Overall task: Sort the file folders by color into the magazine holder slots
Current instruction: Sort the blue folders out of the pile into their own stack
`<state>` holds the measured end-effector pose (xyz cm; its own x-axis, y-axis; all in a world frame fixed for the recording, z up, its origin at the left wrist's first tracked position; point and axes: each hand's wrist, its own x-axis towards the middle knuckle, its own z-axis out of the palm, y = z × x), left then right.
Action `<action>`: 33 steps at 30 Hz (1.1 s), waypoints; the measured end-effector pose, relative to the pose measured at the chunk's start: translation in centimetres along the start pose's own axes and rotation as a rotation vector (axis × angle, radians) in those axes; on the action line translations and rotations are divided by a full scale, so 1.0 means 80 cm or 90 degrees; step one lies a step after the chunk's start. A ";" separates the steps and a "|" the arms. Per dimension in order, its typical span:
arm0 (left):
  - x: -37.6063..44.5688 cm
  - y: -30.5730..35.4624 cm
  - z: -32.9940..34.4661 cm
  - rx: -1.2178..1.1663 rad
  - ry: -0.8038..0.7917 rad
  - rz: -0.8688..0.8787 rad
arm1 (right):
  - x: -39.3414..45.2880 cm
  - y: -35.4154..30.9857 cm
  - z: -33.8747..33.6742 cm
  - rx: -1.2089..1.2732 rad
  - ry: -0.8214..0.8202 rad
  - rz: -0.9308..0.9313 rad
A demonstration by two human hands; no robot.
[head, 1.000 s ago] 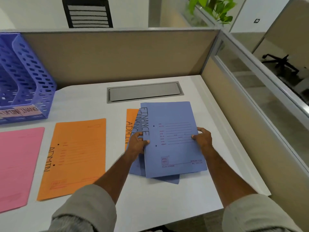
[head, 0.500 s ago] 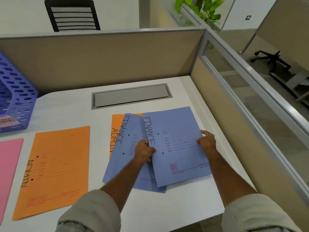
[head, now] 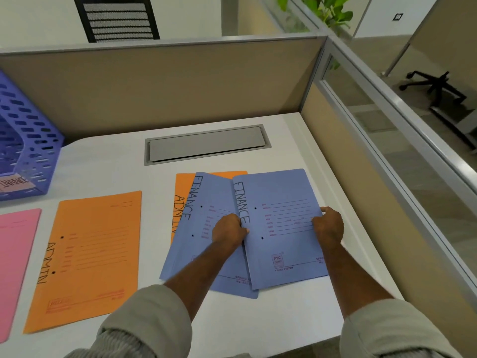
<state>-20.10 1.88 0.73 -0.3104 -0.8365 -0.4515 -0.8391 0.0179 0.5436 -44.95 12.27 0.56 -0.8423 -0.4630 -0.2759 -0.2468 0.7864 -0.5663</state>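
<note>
Two blue folders marked FINANCE lie fanned on the white desk [head: 103,171]. The upper blue folder [head: 281,192] is gripped on both sides: my left hand [head: 228,229] pinches its left spine edge and my right hand [head: 329,224] holds its right edge. The lower blue folder [head: 204,192] sticks out to the left beneath it. Under both lies an orange ADMIN folder [head: 182,197], mostly hidden. Another orange ADMIN folder [head: 90,254] lies flat further left, and a pink folder [head: 15,262] is at the left edge. The purple perforated magazine holder [head: 33,140] stands at the far left.
A grey cable hatch [head: 206,144] is set into the desk behind the folders. Beige partition walls [head: 167,81] close off the back and right sides. The desk's front edge is close to my sleeves.
The two blue folders have been fanned apart, the lower one swinging out to the left while my hands keep hold of the upper one. The view has shifted slightly.
</note>
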 end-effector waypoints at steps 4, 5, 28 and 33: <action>0.004 -0.005 -0.005 0.039 0.026 0.019 | -0.005 -0.003 0.005 -0.144 0.016 -0.026; 0.004 -0.007 -0.008 0.036 0.036 0.023 | -0.008 -0.006 0.008 -0.176 0.014 -0.038; -0.007 -0.136 -0.098 0.004 0.205 -0.036 | -0.171 -0.110 0.171 -0.361 -0.189 -0.516; 0.006 -0.138 -0.111 -0.114 0.188 -0.102 | -0.189 -0.119 0.189 -0.361 -0.276 -0.482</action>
<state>-7.05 -3.60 0.82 -0.0174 -0.9431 -0.3321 -0.7672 -0.2004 0.6092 -22.58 5.63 -1.66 -0.1567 -0.9346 -0.3192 -0.9226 0.2539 -0.2905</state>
